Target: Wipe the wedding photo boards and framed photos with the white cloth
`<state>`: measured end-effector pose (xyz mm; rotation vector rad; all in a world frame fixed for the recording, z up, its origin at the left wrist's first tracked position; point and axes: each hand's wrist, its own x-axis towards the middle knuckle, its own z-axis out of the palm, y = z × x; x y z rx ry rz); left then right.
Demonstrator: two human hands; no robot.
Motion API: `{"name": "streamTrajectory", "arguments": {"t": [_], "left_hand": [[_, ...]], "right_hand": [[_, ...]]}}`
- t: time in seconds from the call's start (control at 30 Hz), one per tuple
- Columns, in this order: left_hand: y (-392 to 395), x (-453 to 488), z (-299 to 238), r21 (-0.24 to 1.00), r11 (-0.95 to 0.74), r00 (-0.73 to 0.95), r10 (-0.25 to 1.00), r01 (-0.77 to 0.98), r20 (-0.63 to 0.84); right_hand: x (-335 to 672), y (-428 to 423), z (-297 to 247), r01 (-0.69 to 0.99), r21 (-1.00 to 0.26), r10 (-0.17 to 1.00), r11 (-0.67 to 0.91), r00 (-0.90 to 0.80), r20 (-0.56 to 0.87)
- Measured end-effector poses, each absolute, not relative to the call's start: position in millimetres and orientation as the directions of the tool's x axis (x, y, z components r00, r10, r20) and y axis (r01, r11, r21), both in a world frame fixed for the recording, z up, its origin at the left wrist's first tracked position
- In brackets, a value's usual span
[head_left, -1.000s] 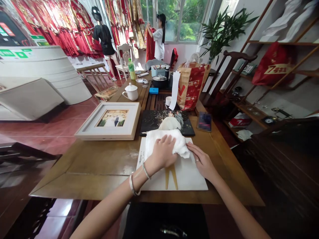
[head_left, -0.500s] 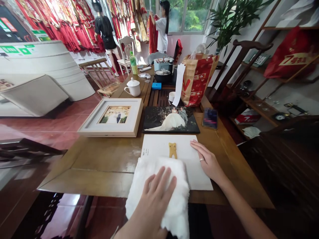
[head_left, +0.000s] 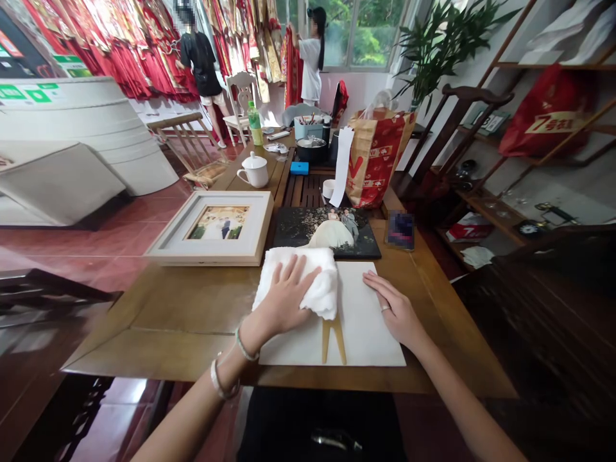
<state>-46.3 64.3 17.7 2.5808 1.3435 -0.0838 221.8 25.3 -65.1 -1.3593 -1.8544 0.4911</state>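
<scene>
Cloth (head_left: 323,290): white, fluffy, bunched at its right end, frame centre, lying over white board (head_left: 370,333). Left hand (head_left: 282,298) flat on it, fingers spread. Right hand (head_left: 397,311) flat at board's right edge, fingers nearly together. Tan two-legged piece (head_left: 341,341) shows below.

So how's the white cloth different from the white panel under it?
The white cloth is fluffy and rumpled; the white panel is flat. The left hand rests on the cloth; the right hand touches the panel. The panel carries a tan forked piece; the cloth looks plain. Both are white.
</scene>
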Motion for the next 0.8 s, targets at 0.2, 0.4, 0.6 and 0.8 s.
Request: {"name": "streamTrajectory", "arguments": {"t": [0.2, 0.4, 0.6, 0.8], "left_hand": [[4.4, -61.0, 18.8, 0.176, -0.521, 0.549, 0.809, 0.835, -0.212], [-56.3, -76.2, 18.9, 0.224, -0.551, 0.594, 0.765, 0.804, -0.248], [-25.9, -71.7, 21.9, 0.203, -0.523, 0.56, 0.787, 0.828, -0.257], [50.5, -62.8, 28.2, 0.184, -0.481, 0.512, 0.836, 0.857, -0.196]], "right_hand": [[220.2, 23.5, -62.9, 0.633, -0.687, 0.926, 0.357, -0.143, 0.349], [220.0, 22.7, -60.7, 0.629, -0.697, 0.932, 0.344, -0.136, 0.337], [220.1, 23.6, -59.0, 0.619, -0.706, 0.931, 0.344, -0.128, 0.341], [219.7, 24.4, -60.8, 0.616, -0.714, 0.935, 0.333, -0.118, 0.334]]}}
